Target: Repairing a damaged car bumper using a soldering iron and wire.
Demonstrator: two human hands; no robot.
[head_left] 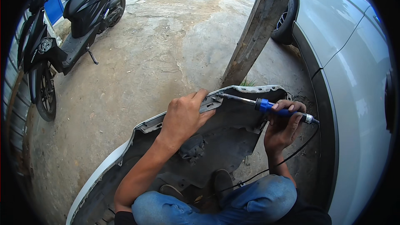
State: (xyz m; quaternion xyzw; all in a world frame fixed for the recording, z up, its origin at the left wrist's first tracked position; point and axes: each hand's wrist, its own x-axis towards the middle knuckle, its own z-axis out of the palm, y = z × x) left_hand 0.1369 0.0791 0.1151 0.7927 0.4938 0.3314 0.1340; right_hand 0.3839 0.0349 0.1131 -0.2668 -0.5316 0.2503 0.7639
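Note:
A car bumper [225, 135], dark inside and white along its outer edge, lies in front of my legs with its inner side toward me. My left hand [185, 116] is closed over its upper edge, beside a grey plastic bracket [210, 105]. Between the fingers of my right hand [285, 127] is the blue handle of a soldering iron [264, 105]. Its metal shaft points left, and the tip meets the bumper's edge at the bracket's right end. From the handle's back end a black cable [298, 152] runs down past my knee.
A wooden post [260, 29] rises right behind the bumper. Along the right stands a white car [354, 79], close to my right arm. A black motor scooter [75, 33] is parked on the concrete ground [146, 46] at the far left, near a corrugated metal wall [14, 116].

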